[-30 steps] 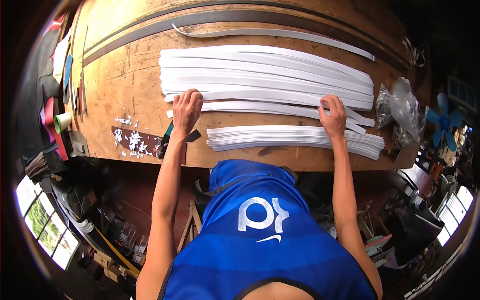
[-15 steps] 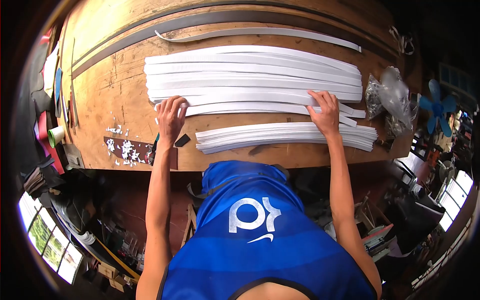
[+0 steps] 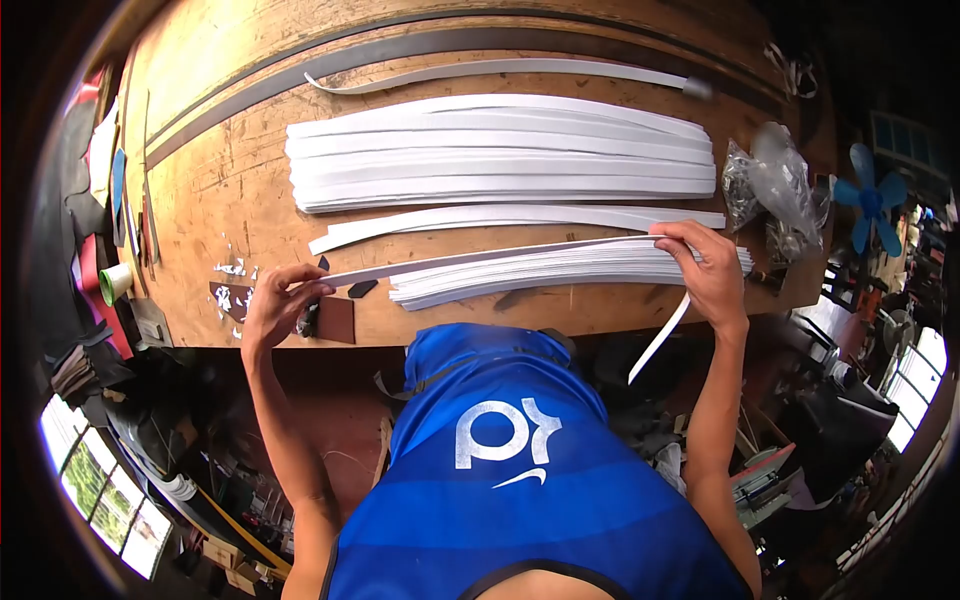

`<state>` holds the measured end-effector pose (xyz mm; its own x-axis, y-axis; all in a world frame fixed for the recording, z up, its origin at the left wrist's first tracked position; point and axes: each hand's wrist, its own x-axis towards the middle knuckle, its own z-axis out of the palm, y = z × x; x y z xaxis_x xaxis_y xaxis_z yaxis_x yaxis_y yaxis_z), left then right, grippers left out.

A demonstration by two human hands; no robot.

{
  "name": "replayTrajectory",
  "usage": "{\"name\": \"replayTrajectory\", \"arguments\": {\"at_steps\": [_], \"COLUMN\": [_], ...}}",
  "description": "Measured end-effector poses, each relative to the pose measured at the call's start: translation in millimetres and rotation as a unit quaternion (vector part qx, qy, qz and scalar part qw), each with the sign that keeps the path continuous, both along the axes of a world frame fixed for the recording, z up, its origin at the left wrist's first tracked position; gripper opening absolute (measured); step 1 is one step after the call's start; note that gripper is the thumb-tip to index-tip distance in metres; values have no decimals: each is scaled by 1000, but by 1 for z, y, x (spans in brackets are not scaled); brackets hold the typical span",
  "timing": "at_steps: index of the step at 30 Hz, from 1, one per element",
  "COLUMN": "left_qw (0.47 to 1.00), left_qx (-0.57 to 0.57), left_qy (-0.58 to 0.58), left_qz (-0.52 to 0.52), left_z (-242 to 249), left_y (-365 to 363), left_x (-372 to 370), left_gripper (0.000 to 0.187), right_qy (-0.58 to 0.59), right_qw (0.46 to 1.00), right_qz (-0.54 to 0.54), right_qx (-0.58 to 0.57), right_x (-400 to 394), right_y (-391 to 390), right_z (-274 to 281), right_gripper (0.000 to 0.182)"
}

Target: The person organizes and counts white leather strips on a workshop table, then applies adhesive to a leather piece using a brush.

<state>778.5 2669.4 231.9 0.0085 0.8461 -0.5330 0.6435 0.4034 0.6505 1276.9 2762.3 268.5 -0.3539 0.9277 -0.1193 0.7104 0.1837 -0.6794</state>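
A long white strip (image 3: 480, 256) stretches between my two hands above the front of the wooden table. My left hand (image 3: 278, 303) pinches its left end, over the brown piece with white scraps. My right hand (image 3: 708, 272) is closed on it farther right, and a loose tail hangs down below that hand. Behind the held strip lie a few loose white strips (image 3: 500, 216), and beyond them a wide pile of white strips (image 3: 500, 158). Partly under the held strip rests a narrower bundle of white strips (image 3: 540, 276), stacked on edge.
A single white strip (image 3: 500, 68) lies behind the pile, near a long dark band (image 3: 420, 45). Clear plastic bags (image 3: 780, 185) sit at the right. White scraps (image 3: 226, 297) lie by a brown piece (image 3: 335, 320) and a small black block (image 3: 362, 289).
Both hands have moved outward and toward me, lifting one white strip off the loose ones behind the bundle. Its right end now hangs free below my right hand.
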Motion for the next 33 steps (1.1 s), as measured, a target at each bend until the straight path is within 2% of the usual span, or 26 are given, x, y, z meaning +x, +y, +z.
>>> {"name": "replayTrajectory", "arguments": {"at_steps": [1, 3, 5, 6, 7, 9, 10, 11, 13, 14, 17, 20, 33], "left_qw": [996, 994, 988, 984, 985, 979, 978, 976, 979, 981, 980, 981, 985], "left_qx": [-89, -96, -113, -151, -123, -88, -46, -58, -113, -127, -73, -85, -87], "left_qy": [-2, -42, -72, -61, -55, 31, 13, 45, 37, 45, 30, 28, 42], "left_qz": [-16, -23, -71, -68, -105, -180, -201, -205, -165, -143, -181, -170, -142], "left_z": [9, 14, 23, 31, 37, 44, 40, 44, 53, 57, 52, 53, 62], "left_y": [0, 1, 4, 10, 13, 18, 18, 20, 23, 24, 21, 19, 8], "left_x": [-4, -17, -25, -26, -28, -36, -42, -44, -43, -40, -50, -50, -47], "left_gripper": [13, 17, 19, 21, 23, 26, 29, 28, 25, 21, 18, 19, 14], "right_qy": [9, 19, 61, 73, 71, 53, 64, 60, 53, 50, 31, 26, 43], "right_qw": [998, 994, 968, 957, 958, 927, 926, 927, 899, 909, 910, 918, 923], "right_qz": [1, 12, 54, 73, 72, 107, 117, 112, 70, 101, 126, 152, 157], "right_qx": [-69, -102, -239, -270, -269, -356, -354, -353, -430, -402, -394, -365, -350], "right_x": [2, 5, 11, 10, 8, 6, 7, 5, 2, 3, 1, 2, 7], "right_y": [-1, 1, 2, 3, 4, 7, 6, 6, 3, 3, 3, -2, -12], "right_z": [4, 9, 14, 21, 30, 48, 52, 61, 77, 79, 95, 97, 96], "right_gripper": [19, 18, 18, 18, 18, 17, 17, 17, 17, 17, 15, 15, 15]}}
